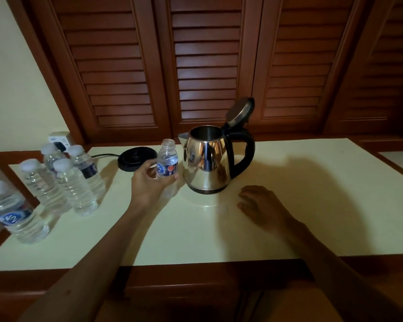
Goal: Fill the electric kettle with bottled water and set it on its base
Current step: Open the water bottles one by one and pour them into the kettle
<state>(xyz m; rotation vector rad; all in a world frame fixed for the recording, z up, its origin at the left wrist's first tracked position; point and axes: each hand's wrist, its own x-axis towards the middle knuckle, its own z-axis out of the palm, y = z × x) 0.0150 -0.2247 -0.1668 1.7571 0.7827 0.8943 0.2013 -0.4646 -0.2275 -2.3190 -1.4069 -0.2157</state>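
The steel kettle [206,160] stands upright on the cream tabletop [312,205], directly on the surface and not on its base. Its lid [240,111] is hinged fully open, tilted back toward 1 o'clock above the black handle [243,154], which faces 3 o'clock. The spout points to 9 o'clock.

The black round base [136,158] lies flat on the table at 10 o'clock from the kettle, apart from it, with its cord [104,155] running left to a wall socket [59,138].

The left hand [149,182] grips an uncapped small bottle [167,162], fingers and thumb curled round its lower half. The bottle is upright, just beside the kettle at 9 o'clock; it appears empty or nearly so.

The right hand [261,203] rests palm down on the tabletop at 5 o'clock from the kettle, fingers relaxed and spread, holding nothing, not touching the kettle.

Five capped water bottles [75,187] stand in a group at 9 o'clock on the table's left end, well apart from the kettle. Louvred wooden doors [205,66] fill the background at 12 o'clock.
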